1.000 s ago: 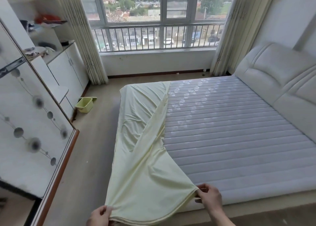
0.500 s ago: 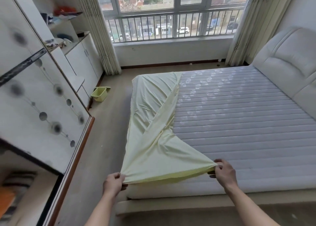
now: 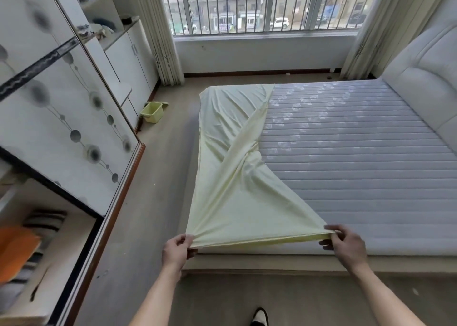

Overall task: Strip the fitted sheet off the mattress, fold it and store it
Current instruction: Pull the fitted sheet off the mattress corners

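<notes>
Head view: both hands are on the near hem of the fitted sheet (image 3: 237,202). Left hand (image 3: 176,249) pinches the left near corner, fingers curled round the hem. Right hand (image 3: 346,245) pinches the other near corner between thumb and fingertips. Hem is stretched taut between them, just off the near edge of the mattress (image 3: 358,165).

Sheet state: pale yellow, already off most of the bed, lying as a long strip down the left side of the mattress. There's a diagonal twist about halfway up. Far end looks still hooked over the far left corner, near the window (image 3: 267,7); can't confirm how firmly.

Step in hand, as I read it: stripping, nearly done, fold not started.

How to do it well:
- Keep both pinches on the elastic hem, not the loose cloth, so the corners stay findable for folding.
- Don't just haul toward the body. If the far corner is tucked, tension will stretch the elastic or drag the mattress. Better to walk up the left side and lift it off.
- Shake out the twist before matching corners.
- Keep the cloth on the mattress, off the floor (image 3: 158,202).

Storage probably the wardrobe (image 3: 61,133) at left; open shelf visible there.
</notes>
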